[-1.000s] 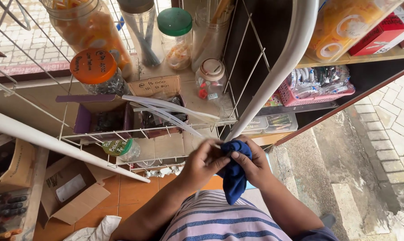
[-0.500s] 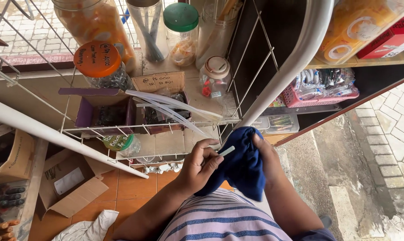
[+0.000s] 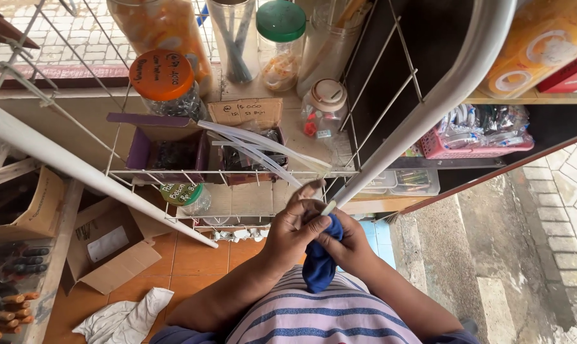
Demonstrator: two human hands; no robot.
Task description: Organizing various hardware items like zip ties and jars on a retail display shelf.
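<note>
both hands at lower centre, in front of the wire rack (image 3: pixel 174 173). left hand (image 3: pixel 295 229) closed, pinching a thin white stick (image 3: pixel 328 207) at its tip. right hand (image 3: pixel 349 245) closed on a bunched blue cloth (image 3: pixel 319 267), cloth hanging down over the striped shirt (image 3: pixel 320 318). risk, as judged: stick tiny, pinch shallow, could slip and drop to the tile floor (image 3: pixel 193 255). cloth loosely bunched, could slide out. clear tubes (image 3: pixel 263 150) jut off the rack's front edge just above the hands, could get knocked.
</note>
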